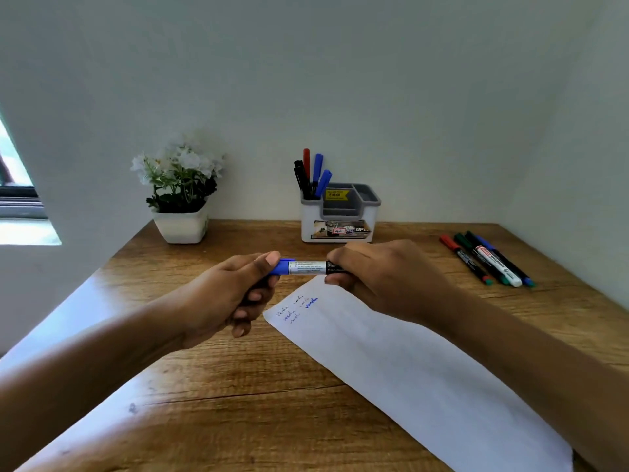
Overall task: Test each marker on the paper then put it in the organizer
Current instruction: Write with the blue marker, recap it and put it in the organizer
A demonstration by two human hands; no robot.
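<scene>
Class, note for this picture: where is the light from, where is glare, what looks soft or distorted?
Head view: daylight from the window at left; pale glare washes out the left edge of the desk; the flowers look soft, overexposed; the wide lens stretches the corners; writing on the paper is blurred.

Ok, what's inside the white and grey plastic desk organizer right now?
In the white and grey organizer, the left compartment holds two black markers, one red marker and two blue markers, upright. Their lower ends are hidden; the other compartments' floors are partly hidden too.
</scene>
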